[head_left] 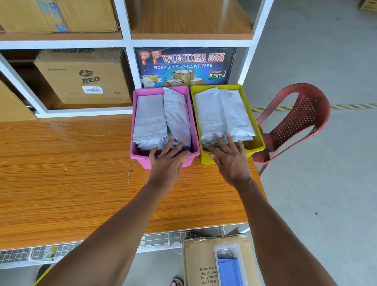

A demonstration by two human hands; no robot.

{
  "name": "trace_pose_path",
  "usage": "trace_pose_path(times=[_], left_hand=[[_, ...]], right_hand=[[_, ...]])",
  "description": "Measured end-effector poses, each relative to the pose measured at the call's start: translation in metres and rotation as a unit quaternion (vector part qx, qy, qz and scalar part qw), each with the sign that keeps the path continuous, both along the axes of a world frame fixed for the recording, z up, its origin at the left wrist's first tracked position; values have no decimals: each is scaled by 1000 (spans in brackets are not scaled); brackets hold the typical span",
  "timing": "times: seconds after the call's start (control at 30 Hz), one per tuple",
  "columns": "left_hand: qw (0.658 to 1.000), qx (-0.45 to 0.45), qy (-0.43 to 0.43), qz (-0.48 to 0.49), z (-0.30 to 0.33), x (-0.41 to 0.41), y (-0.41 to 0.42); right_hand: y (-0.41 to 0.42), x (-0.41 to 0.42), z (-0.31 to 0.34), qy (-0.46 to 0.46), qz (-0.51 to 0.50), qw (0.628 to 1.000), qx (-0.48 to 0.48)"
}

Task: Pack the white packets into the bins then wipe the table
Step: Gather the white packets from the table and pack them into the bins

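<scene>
White plastic packets (222,114) already fill pink plastic bin (135,155) and yellow plastic bin (259,147). Left hand (167,164), right hand (232,161) spread flat at near ends. Wooden table (53,171) not wiped yet (no cloth visible).

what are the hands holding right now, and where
Nothing is gripped. The left hand lies flat over the pink bin; the right hand lies over the yellow bin.

Pink bin (135,154) and yellow bin (258,138), each with white packets (151,116); thin red line across some. Bench (54,164): orange wood-grain, pale scuffs. Chair (300,121): dull red, dotted perforated back. Tape box (183,66): dark blue, red lettering. Floor stripe (370,105): yellow-black hazard pattern.
</scene>
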State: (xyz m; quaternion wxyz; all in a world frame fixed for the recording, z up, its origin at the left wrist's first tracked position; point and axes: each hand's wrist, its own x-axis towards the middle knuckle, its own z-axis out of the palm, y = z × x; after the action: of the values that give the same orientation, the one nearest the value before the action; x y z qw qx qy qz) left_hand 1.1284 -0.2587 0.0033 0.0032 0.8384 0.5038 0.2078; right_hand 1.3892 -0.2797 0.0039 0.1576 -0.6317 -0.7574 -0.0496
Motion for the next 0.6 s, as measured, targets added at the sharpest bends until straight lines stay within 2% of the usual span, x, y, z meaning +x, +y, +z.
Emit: trace_pose_path(times=[0.27, 0.43, 0.6], left_hand=[[1000, -19, -1, -8, 6, 1, -4], [1000, -25, 1, -6, 7, 2, -4], [999, -37, 9, -5, 7, 2, -3]], right_hand=[[-6, 2, 7, -2, -4, 999, -39], [-4, 2, 18, -6, -8, 995, -99], [-5, 3, 19, 7, 1, 996, -90]])
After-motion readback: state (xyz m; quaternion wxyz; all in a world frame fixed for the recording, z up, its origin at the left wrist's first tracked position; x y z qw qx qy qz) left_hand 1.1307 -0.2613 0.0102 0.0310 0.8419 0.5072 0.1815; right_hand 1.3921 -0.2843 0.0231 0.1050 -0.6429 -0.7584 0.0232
